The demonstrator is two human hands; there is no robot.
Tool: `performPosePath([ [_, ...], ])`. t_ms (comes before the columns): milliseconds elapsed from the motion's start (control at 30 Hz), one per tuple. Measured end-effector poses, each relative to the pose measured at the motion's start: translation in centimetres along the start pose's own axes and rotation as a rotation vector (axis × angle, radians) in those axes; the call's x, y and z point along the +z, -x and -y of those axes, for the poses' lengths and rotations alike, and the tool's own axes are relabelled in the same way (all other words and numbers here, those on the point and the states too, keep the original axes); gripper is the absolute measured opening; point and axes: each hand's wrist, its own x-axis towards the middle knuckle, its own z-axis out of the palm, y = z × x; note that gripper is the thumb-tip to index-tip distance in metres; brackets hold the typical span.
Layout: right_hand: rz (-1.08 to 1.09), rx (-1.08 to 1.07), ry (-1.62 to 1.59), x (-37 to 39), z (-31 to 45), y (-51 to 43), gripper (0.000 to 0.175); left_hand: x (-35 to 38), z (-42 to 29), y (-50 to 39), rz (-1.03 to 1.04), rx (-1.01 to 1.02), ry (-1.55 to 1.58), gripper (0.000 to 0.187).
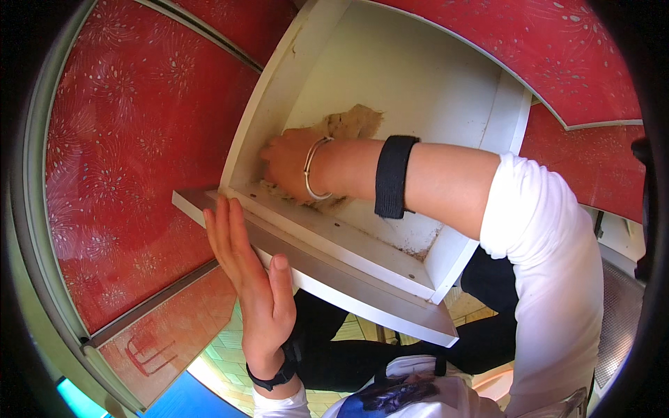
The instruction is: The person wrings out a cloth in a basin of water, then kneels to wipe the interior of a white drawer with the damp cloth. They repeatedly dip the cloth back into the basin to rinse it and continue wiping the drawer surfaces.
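A white drawer [418, 78] is pulled out, with brown dirt and stains on its bottom. My right hand [292, 164] reaches into the drawer's near left corner, back upward, over a brownish cloth or similar crumpled material [355, 121]; the fingers are partly hidden, so the grip cannot be told. A metal bangle and a black band are on that arm. My left hand [253, 282] rests upright against the outer edge of the drawer's front panel [360, 298], fingers straight and thumb apart, holding nothing. More dirt lies in the drawer's near right corner.
Red patterned glossy cabinet panels [120, 157] with metal edging stand left of the drawer, and more red panels [569, 52] lie above and to the right. My legs in black trousers are under the drawer front. A tiled floor [235, 360] shows below. A blue surface [183, 392] is at lower left.
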Motion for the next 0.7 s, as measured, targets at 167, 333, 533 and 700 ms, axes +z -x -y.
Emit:
performPosePath([
  [167, 0.410, 0.000, -0.017, -2.7, -3.7, 5.0, 0.029, -0.3, 0.8, 0.0, 0.010, 0.004, 0.053, 0.066],
  [333, -0.191, 0.378, -0.244, -1.7, -5.0, 4.6, 0.029, -0.4, 0.8, 0.3, 0.018, 0.034, 0.065, 0.068],
  [533, -0.525, 0.382, -0.234, 3.5, 0.0, -1.6, 0.022, -0.4, 0.4, 0.2, 0.024, 0.037, 0.069, 0.066],
  [700, -0.628, 0.239, -0.411, 5.2, 0.8, -2.2, 0.017, -0.2, 0.1, 0.3, 0.026, 0.045, 0.054, 0.063],
])
